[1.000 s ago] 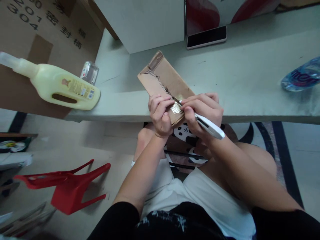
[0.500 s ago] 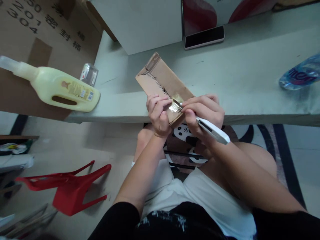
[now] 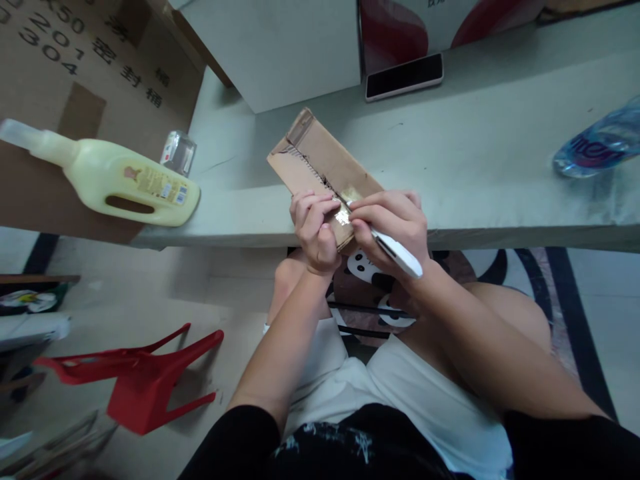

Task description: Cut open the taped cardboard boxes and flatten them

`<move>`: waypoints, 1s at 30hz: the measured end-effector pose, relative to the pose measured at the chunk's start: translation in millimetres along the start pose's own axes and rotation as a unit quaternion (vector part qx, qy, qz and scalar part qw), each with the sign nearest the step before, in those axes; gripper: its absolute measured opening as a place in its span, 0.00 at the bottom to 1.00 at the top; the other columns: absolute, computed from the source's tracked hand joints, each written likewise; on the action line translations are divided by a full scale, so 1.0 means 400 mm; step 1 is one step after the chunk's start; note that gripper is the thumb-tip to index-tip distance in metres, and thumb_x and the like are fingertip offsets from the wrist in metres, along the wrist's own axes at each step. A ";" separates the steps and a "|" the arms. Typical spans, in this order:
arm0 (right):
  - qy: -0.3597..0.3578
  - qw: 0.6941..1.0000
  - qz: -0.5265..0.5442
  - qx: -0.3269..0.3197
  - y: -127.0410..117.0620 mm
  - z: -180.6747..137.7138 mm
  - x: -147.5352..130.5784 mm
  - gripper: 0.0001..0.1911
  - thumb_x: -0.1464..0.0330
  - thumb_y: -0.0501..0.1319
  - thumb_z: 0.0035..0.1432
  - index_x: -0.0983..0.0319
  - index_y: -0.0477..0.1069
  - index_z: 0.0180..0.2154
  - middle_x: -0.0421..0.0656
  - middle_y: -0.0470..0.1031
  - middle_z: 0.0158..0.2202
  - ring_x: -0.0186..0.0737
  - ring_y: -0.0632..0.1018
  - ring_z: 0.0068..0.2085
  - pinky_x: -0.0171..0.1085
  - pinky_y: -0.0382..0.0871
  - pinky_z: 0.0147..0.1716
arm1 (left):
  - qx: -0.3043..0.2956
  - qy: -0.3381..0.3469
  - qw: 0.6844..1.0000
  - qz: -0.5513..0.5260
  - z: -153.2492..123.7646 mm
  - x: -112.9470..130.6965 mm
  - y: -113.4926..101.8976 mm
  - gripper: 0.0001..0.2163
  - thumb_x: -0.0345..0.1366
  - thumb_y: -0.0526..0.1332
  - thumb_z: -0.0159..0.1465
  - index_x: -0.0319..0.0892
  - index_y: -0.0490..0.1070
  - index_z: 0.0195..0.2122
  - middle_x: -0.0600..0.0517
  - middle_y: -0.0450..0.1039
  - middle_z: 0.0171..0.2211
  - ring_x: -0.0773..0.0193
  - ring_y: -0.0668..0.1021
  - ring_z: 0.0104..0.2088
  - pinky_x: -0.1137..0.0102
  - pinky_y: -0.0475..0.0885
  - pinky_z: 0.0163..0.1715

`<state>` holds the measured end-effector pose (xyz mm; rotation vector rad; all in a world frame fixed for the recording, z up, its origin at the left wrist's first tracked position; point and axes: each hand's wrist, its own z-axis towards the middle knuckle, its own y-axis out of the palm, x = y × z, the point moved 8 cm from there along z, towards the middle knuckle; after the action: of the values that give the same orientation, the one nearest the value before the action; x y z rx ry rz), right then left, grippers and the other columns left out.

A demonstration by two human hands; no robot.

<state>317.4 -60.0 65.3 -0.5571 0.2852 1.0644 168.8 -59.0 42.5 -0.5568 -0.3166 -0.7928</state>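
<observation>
A small brown cardboard box is tilted at the front edge of the table, with a torn perforated line and shiny clear tape along its upper face. My left hand grips its near left side, fingers curled over the face. In my right hand is a white utility knife, its handle slanting back toward my wrist. The knife's front end meets the box at the taped seam, close to my left fingertips. My right fingers hide most of the blade.
On the pale-covered table are a phone, a water bottle, a yellow pump bottle and a small clear container. A white box stands behind. A large carton is at left, a red chair on the floor.
My right hand and the utility knife have moved left along the taped seam, closer to my left hand. My left hand still holds the box, which has hardly shifted.
</observation>
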 end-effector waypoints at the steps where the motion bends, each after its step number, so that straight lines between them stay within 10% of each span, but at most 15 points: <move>1: 0.005 1.000 0.013 0.009 -0.008 0.002 0.000 0.10 0.68 0.58 0.66 0.59 0.72 0.30 0.37 0.82 0.33 0.34 0.80 0.35 0.42 0.61 0.39 | 0.000 0.001 1.000 0.004 0.000 0.003 -0.001 0.16 0.40 0.48 0.67 0.44 0.75 0.37 0.47 0.76 0.39 0.54 0.73 0.48 0.55 0.69 0.56; 30: 0.089 0.994 0.056 -0.037 -0.027 0.018 0.041 0.16 0.66 0.55 0.67 0.60 0.70 0.26 0.40 0.76 0.27 0.38 0.75 0.34 0.45 0.64 0.43 | -0.002 -0.010 1.000 0.012 0.000 -0.001 0.002 0.17 0.40 0.46 0.66 0.44 0.74 0.35 0.47 0.76 0.37 0.53 0.74 0.46 0.53 0.68 0.57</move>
<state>334.4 -47.7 66.5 -0.7104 0.4394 1.1379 169.1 -58.5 42.1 -0.5721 -0.3260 -0.7644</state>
